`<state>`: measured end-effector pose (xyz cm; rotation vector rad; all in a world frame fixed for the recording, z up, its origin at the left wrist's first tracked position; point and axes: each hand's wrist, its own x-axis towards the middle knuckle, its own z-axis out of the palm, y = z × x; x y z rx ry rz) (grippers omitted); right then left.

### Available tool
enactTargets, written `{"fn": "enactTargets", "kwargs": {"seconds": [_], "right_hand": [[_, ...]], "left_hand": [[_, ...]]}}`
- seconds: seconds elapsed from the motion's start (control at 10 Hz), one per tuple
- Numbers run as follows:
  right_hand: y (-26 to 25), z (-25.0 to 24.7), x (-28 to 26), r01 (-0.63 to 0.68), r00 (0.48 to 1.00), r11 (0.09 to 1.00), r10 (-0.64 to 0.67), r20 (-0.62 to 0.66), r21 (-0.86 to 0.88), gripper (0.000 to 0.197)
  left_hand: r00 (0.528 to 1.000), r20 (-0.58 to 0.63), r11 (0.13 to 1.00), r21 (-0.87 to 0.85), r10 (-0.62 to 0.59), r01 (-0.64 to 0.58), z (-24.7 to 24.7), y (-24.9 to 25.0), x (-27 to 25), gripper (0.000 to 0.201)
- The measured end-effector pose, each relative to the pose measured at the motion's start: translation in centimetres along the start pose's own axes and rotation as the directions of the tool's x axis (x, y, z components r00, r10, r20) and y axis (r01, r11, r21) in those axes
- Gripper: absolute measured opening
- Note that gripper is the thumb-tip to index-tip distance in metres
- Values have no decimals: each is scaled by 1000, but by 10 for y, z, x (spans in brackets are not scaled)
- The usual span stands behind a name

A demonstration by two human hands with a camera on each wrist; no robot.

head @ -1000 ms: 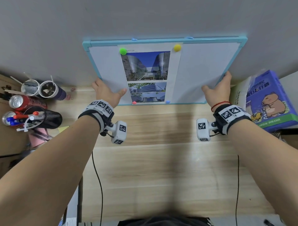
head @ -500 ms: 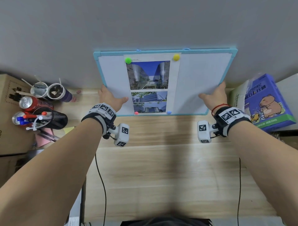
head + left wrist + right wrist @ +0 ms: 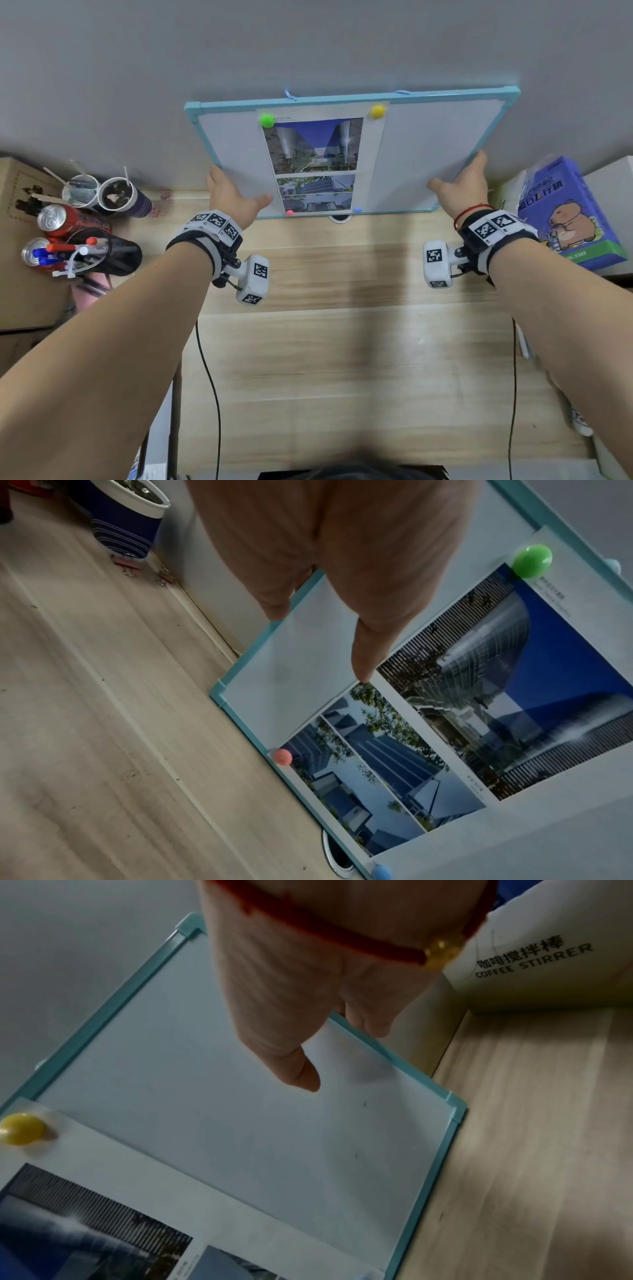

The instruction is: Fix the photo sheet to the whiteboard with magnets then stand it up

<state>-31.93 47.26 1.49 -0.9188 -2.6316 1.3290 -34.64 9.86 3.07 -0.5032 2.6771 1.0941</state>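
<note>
Wooden desk [image 3: 342, 342] carries whiteboard [image 3: 428, 154], cups [image 3: 116, 197], cans [image 3: 54, 219], box [image 3: 565, 212].

Your count of what's on and around the desk [image 3: 342, 359]

You have one whiteboard [image 3: 428, 154], one photo sheet [image 3: 317, 161] with two photos, and four magnets: green [image 3: 267, 120], yellow [image 3: 377, 111], pink [image 3: 289, 212], blue [image 3: 357, 209]. Two hands: left hand [image 3: 229, 198], right hand [image 3: 462, 192]. At your left stand two paper cups [image 3: 113, 197], two drink cans [image 3: 54, 219] and one pen holder [image 3: 102, 253]; at your right, one blue box [image 3: 565, 212].
</note>
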Motion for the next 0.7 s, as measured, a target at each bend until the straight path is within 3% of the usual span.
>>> {"fn": "enactTargets", "kwargs": {"seconds": [0.1, 0.3, 0.5, 0.6, 0.7], "right_hand": [[7, 3, -2, -16, 1000, 1000, 16, 10, 11, 92], [14, 5, 2, -40, 999, 999, 40, 21, 10, 87], [13, 8, 6, -7, 1000, 999, 7, 6, 52, 86], [15, 7, 5, -11, 1000, 994, 10, 5, 108, 93], [19, 6, 1, -81, 997, 996, 82, -17, 39, 102]], "left_hand": [[1000, 11, 1000, 10, 4, -4, 1, -1, 3, 111], [999, -47, 1000, -27, 1, -2, 1, -2, 11, 101], [999, -42, 999, -27, -25, 24, 5, -5, 12, 109], [997, -26, 998, -4, -69, 69, 3, -3, 6, 113], [993, -7, 993, 27, -119, 119, -3, -9, -3, 112]]}}
